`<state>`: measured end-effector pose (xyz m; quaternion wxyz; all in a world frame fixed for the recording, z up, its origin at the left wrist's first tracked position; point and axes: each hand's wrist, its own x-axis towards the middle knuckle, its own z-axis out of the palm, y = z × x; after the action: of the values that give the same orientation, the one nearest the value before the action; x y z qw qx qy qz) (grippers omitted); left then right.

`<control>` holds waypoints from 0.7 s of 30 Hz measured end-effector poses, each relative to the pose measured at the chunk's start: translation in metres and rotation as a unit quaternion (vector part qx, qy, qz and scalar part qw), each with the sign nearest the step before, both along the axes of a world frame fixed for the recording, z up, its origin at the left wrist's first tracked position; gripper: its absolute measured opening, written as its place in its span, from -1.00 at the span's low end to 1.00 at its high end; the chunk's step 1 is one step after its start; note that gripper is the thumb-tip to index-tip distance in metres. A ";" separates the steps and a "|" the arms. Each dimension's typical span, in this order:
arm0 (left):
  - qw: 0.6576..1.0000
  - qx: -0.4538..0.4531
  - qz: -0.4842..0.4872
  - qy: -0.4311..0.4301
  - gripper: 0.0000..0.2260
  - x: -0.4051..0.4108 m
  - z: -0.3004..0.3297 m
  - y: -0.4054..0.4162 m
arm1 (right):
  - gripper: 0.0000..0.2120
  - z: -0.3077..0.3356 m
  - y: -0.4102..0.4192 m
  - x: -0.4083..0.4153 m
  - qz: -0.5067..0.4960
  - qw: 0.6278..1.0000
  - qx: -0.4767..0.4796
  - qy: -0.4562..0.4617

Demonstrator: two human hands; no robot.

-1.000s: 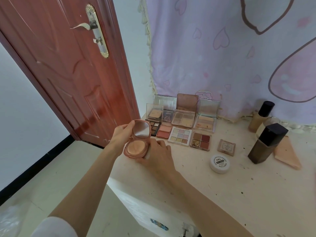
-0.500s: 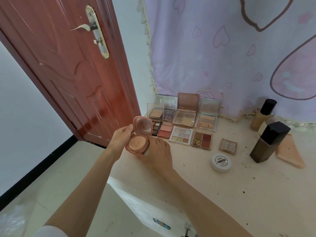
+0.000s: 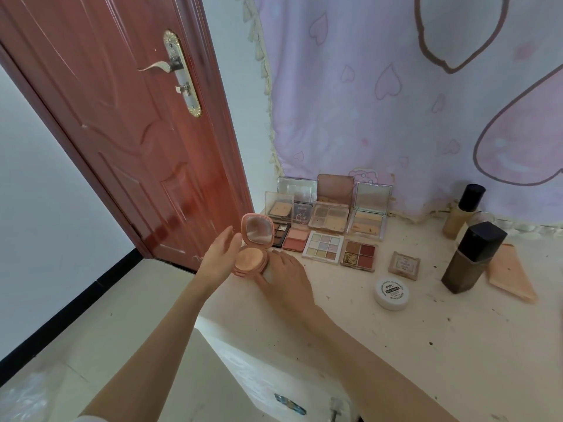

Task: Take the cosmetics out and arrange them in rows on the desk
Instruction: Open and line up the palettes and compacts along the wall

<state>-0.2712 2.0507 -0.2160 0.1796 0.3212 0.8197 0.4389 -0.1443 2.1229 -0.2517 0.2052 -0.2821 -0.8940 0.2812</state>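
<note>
Right hand [image 3: 286, 277] grasps open compact [image 3: 253, 249] at worktop [image 3: 396, 345] edge, nine o'clock of palettes; left hand [image 3: 219, 257] released; it may tip off.

We have lowered the open pink compact [image 3: 253, 250] onto the counter [image 3: 396, 345] beside the blush pan [image 3: 295, 239]; our left hand [image 3: 220, 256] fingers have loosened off it.

The glossy reddish-brown wooden door [image 3: 128, 141] carries a shiny metal handle [image 3: 157, 67]; the pale matt worktop [image 3: 426, 345] looks rough and speckled.
</note>
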 end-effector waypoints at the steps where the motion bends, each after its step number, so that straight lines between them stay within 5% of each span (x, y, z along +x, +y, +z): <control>1: 0.998 -0.007 0.008 0.060 -0.58 0.006 0.000 -0.003 | -0.55 0.004 0.001 0.007 0.010 1.000 -0.020 0.005; 4: 0.980 0.060 -0.009 0.189 -0.64 0.032 -0.001 -0.013 | -0.61 0.016 0.004 0.034 0.005 0.997 -0.066 0.039; 9: 0.959 0.099 -0.100 0.246 -0.70 0.082 -0.015 -0.011 | -0.74 0.029 0.017 0.099 -0.061 0.990 -0.008 0.124; 12: 0.955 0.058 -0.169 0.236 -0.71 0.114 -0.025 -0.003 | -0.72 0.031 0.030 0.140 -0.121 0.988 0.052 0.080; 17: 0.925 0.004 -0.225 0.305 -0.71 0.147 -0.039 0.014 | -0.41 0.025 0.046 0.181 -0.136 0.986 0.030 -0.097; 21: 0.930 0.007 -0.235 0.282 -0.69 0.163 -0.036 0.023 | -0.46 0.020 0.055 0.186 -0.105 0.988 0.006 -0.116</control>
<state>-0.1081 2.0738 -0.2523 0.0370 0.6164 0.7347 0.2810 0.0415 2.1776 -0.2318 0.1298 -0.4039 -0.8790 0.2178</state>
